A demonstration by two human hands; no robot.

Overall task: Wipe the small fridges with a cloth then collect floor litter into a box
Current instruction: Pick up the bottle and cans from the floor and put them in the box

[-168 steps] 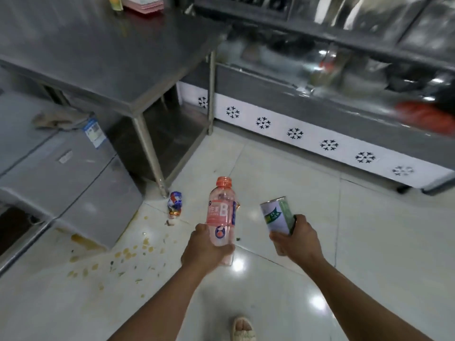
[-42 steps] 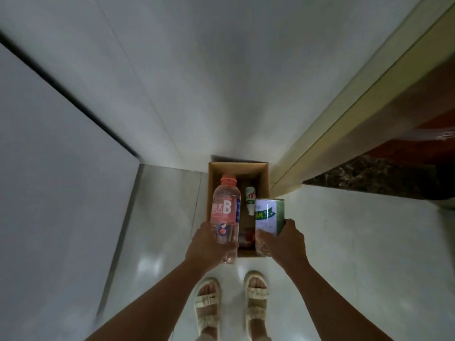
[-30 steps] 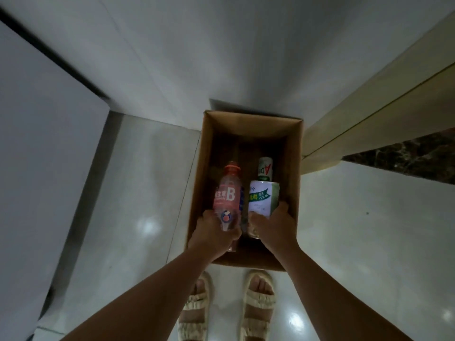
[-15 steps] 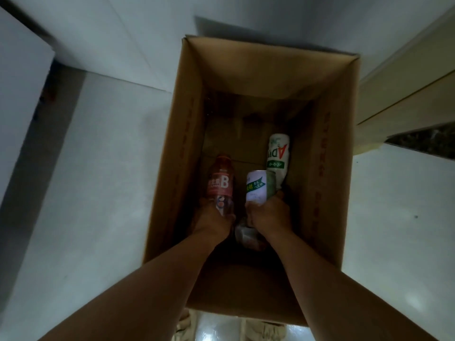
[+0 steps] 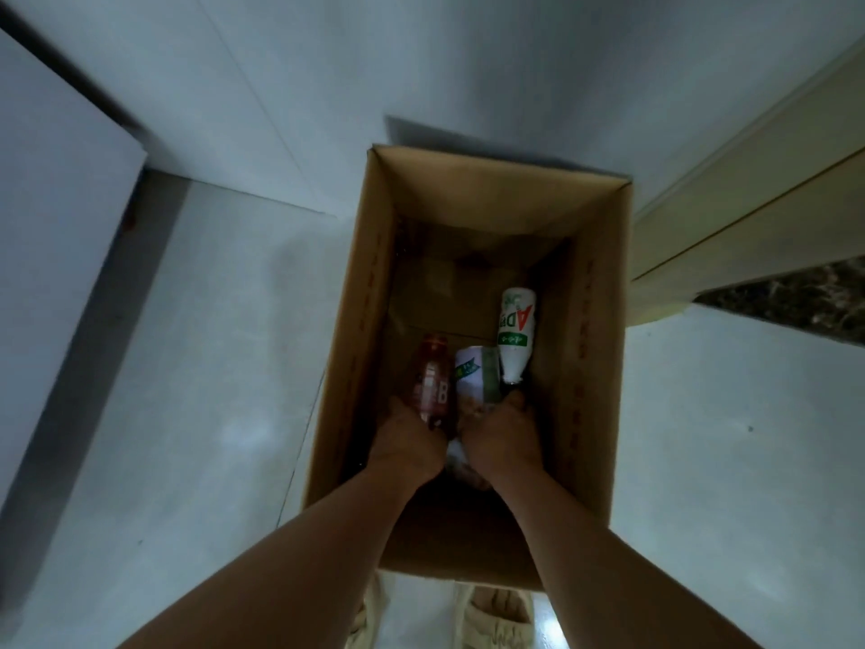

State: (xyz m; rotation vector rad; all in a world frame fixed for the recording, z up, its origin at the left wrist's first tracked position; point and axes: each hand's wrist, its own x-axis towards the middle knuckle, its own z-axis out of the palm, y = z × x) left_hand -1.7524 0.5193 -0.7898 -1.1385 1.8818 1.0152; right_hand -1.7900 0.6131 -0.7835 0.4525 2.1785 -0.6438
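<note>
Floor (image 5: 210,414): pale glossy tile, open to the left and right of the box.
Cardboard box (image 5: 604,367): tall, open-topped, standing on the floor just before the person's sandals (image 5: 496,620), its far end against the wall, its right side beside a beige door frame (image 5: 749,203).
Contents, near half of the box bottom: white bottle (image 5: 516,327) lying flat by the right wall; pink bottle (image 5: 433,384) and green-and-white can (image 5: 473,374) side by side.
Left hand (image 5: 407,442): deep inside the box, fingers wrapped round the pink bottle.
Right hand (image 5: 503,435): inside the box, clasping the can's lower end.
</note>
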